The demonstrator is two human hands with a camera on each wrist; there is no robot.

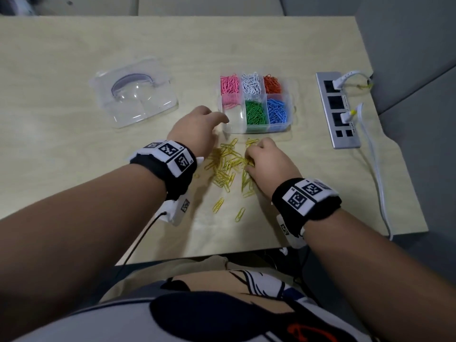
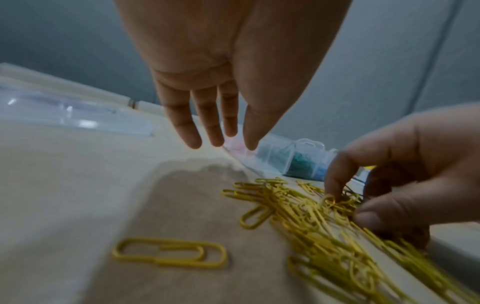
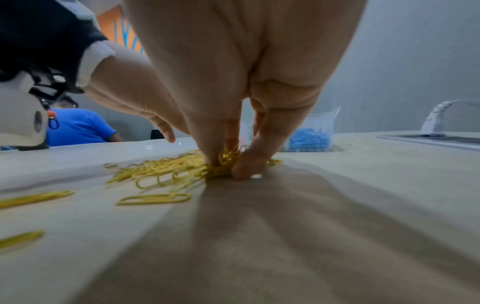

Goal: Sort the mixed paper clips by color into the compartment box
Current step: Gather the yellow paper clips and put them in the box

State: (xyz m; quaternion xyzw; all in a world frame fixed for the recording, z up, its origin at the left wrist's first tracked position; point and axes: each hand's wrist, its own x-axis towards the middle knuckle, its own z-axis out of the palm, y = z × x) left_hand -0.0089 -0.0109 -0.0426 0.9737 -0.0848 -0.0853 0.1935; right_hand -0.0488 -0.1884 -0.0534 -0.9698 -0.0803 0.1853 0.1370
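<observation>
Yellow paper clips (image 1: 227, 166) lie loose on the table in front of the clear compartment box (image 1: 290, 109). The box holds pink, white, orange, green and blue clips; its front left compartment (image 1: 234, 119) holds none that I can see. My right hand (image 1: 266, 159) rests on the pile's right side, its fingers (image 3: 244, 166) and thumb pinching a bunch of yellow clips (image 3: 226, 158) against the table. My left hand (image 1: 197, 127) hovers above the table by the box's front left corner, its fingers (image 2: 192, 127) straight and holding nothing.
The box's clear lid (image 1: 134, 92) lies upside down at the left. A metal power strip (image 1: 336, 108) with white plugs and a cable (image 1: 377, 169) sits at the right. A few stray yellow clips (image 1: 218, 205) lie nearer the table's front edge.
</observation>
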